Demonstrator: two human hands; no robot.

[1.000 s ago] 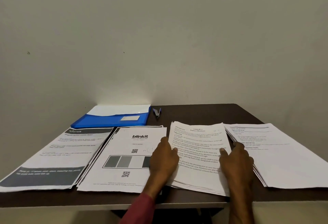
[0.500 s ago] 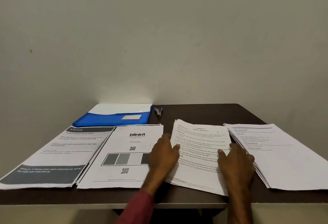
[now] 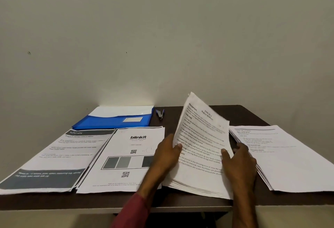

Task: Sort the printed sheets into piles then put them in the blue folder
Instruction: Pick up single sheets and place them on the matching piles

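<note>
Both hands tip the middle stack of printed sheets up from the table.
The left hand and right hand each clasp a side edge, thumbs on top; the far end is raised, the near end sits by the table's front edge. The piles to its left read "blinkit" and "KITCHEN". The blue folder lies back left.

The leftmost pile is headed "KITCHEN"; the next pile reads "blinkit".
</note>
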